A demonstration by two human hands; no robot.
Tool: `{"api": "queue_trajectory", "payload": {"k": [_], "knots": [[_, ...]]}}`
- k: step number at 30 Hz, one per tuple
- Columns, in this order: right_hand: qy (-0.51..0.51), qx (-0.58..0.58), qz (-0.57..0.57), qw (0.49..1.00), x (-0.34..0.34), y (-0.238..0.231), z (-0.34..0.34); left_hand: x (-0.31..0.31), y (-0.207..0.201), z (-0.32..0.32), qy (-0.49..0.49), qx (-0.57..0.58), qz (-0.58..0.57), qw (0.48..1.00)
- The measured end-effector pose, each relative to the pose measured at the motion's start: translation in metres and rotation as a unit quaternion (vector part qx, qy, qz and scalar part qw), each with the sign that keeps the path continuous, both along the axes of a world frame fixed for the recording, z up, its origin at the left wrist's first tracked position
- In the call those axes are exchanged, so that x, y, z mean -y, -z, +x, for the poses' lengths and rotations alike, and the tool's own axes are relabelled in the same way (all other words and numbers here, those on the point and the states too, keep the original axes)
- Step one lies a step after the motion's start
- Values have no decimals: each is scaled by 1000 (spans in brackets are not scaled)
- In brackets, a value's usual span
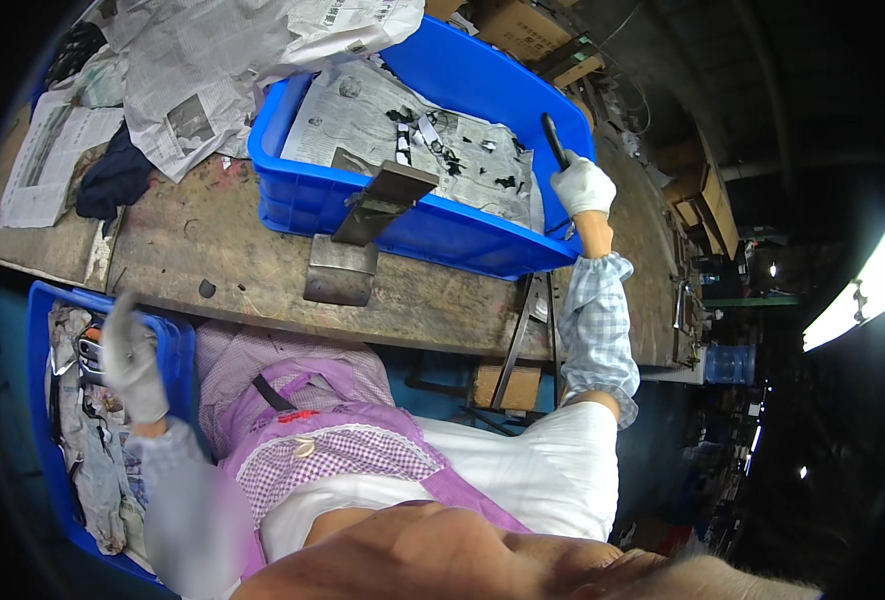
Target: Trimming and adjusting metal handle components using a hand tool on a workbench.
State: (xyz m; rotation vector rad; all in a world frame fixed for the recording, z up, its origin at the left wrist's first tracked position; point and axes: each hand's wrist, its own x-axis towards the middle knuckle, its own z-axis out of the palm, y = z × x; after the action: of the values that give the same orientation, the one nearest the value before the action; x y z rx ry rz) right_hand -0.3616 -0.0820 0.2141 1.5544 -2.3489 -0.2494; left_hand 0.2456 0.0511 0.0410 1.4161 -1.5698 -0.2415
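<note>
My right hand, in a white glove, is closed around a black, elongated, slightly curved piece over the right end of a blue plastic bin. The piece's kind does not show. Newspaper lines this bin, with small black and white scraps scattered on it. Gloved as well, my left hand is somewhat blurred above a second blue bin at the lower left. Its fingers look stretched out, and nothing shows in them. Crumpled cloth or paper and metal parts lie in that bin.
A flat metal fixture with an upright plate stands on the worn workbench before the large bin. Newspaper sheets and a dark cloth cover the bench's left. Cardboard boxes stand behind; a metal leg frame is below the edge.
</note>
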Motion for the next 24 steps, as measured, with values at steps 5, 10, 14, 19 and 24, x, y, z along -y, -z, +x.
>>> {"api": "queue_trajectory", "payload": {"k": [5,10,14,19,24], "knots": [[-102,214,-73,969,-5,5,-20,27,-15,-130,236,73,15,969],[-160,614,-361,684,-34,3,43,12,52,-189,286,218,91,929],[-209,688,-243,652,-116,7,116,-1,48,-173,282,92,21,955],[-242,602,-170,742,-112,150,210,-1,65,-158,187,68,11,980],[-392,323,-146,849,-105,152,221,9,54,-153,161,41,106,980]]}}
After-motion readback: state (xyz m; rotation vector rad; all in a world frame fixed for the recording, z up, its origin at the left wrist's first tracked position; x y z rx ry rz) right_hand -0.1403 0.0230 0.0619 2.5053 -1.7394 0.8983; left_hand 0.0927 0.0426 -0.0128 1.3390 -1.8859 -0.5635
